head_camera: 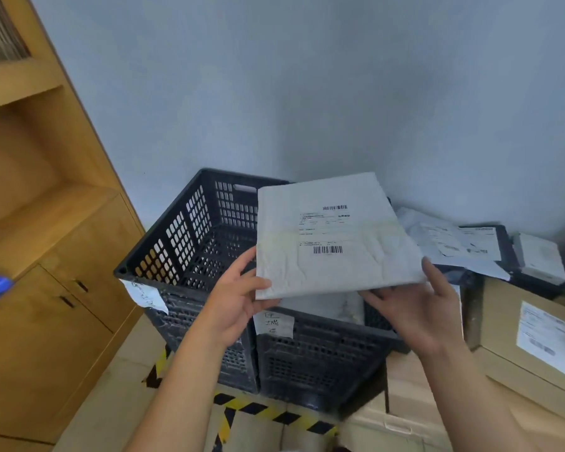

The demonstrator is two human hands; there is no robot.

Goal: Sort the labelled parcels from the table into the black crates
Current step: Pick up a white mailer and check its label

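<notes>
- right now both hands are holding a flat white parcel [333, 236] in the air above the black crates, label side facing up, with two barcodes showing on it.
- left hand [238, 301] is gripping the parcel's near left corner, thumb lying on top and the fingers curling underneath.
- right hand [418, 308] is supporting the near right corner from below, fingers spread and fairly straight under the edge, thumb rising along the parcel's side.
- left black crate [183, 243] is standing against the grey wall, its inside showing perforated walls; a white paper tag [147, 296] is hanging from its near corner.
- right black crate [323, 357] is sitting just beside the left one, touching it, and another white parcel [323, 306] is lying inside it, directly under the held one; a handwritten paper label [273, 322] is hanging on its near rim.
- to the right, more labelled parcels are lying in a heap: a pale plastic mailer [450, 246], a small white box [540, 256] and a brown cardboard box [522, 337] with a white label.
- wooden cabinet [46, 223] is standing to the left, and black-and-yellow tape [274, 415] is running across the floor in front of the crates.
</notes>
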